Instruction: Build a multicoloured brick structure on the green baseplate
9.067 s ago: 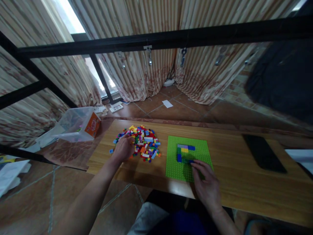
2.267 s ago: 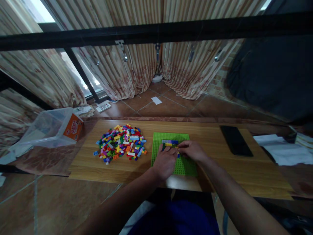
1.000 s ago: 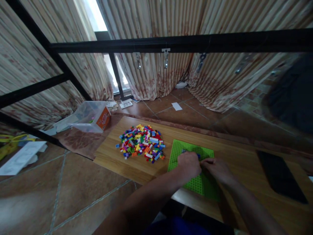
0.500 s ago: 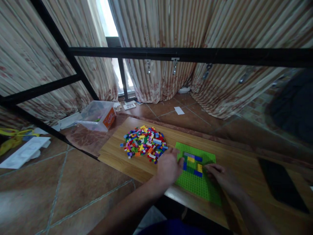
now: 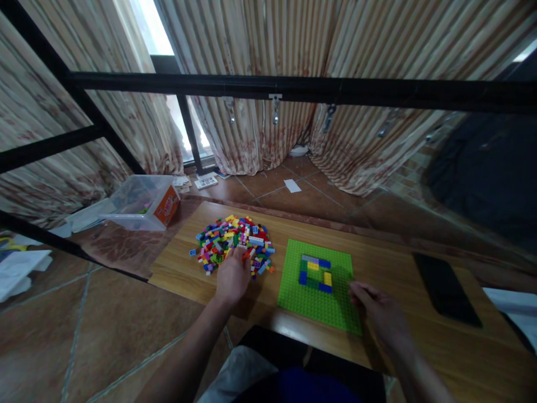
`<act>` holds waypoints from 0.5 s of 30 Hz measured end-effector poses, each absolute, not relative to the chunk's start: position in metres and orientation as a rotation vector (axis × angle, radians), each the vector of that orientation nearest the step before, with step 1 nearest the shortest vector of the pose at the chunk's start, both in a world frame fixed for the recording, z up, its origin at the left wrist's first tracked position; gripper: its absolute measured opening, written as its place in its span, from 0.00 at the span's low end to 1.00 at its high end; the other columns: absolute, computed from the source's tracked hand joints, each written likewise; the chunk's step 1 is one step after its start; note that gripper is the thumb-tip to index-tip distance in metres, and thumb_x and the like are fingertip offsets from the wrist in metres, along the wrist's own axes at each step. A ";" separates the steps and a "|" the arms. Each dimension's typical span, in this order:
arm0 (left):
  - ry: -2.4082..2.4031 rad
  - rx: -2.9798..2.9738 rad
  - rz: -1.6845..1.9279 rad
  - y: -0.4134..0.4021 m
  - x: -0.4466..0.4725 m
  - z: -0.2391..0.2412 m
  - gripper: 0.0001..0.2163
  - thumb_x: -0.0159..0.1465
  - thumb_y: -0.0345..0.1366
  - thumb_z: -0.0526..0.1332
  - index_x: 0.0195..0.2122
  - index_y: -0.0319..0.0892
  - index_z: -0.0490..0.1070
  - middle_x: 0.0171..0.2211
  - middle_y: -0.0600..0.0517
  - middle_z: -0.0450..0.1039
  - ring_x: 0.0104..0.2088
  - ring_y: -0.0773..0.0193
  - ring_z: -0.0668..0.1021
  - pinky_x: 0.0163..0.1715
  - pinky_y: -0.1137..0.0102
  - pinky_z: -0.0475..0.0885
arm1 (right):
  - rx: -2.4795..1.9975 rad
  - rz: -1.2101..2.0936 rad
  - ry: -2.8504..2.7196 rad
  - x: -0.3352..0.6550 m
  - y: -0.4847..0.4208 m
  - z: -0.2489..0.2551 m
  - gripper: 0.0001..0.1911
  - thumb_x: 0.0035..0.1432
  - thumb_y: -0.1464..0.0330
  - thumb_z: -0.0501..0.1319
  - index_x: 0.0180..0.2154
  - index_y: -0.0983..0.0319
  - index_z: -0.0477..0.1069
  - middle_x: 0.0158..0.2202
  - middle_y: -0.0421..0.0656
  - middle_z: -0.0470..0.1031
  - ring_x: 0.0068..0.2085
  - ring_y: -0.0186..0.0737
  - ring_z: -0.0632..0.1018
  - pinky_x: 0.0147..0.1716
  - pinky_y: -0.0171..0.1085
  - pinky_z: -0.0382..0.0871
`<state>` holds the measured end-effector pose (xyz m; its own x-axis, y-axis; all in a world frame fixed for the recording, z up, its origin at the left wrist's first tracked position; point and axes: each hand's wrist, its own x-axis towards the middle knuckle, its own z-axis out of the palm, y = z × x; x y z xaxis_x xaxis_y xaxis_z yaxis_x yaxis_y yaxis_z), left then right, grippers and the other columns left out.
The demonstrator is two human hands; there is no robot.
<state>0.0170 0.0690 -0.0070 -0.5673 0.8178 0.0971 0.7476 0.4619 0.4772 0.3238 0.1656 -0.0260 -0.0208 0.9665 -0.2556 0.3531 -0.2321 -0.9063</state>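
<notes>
The small multicoloured plastic bricks heaped on the brown wooden table looked light, hard, best pinched by their sides, the left hand among them, the right hand well apart at the green studded baseplate, both grips unreadable to me.

A dark flat slab is lying right of the right hand; white paper is showing farther right. Beyond and left of the left hand, a clear bin with an orange label is standing. Past both hands, a white sheet is lying on brown tiles; striped curtains are hanging behind a black rail, from which metal clips are dangling.
</notes>
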 end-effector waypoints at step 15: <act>2.095 1.285 1.282 0.041 0.013 -0.019 0.08 0.62 0.31 0.57 0.41 0.40 0.73 0.39 0.46 0.75 0.40 0.59 0.76 0.43 0.64 0.71 | -1.219 1.334 -1.900 0.210 0.111 -0.011 0.18 0.56 0.56 0.60 0.43 0.59 0.76 0.36 0.44 0.79 0.37 0.43 0.78 0.39 0.41 0.71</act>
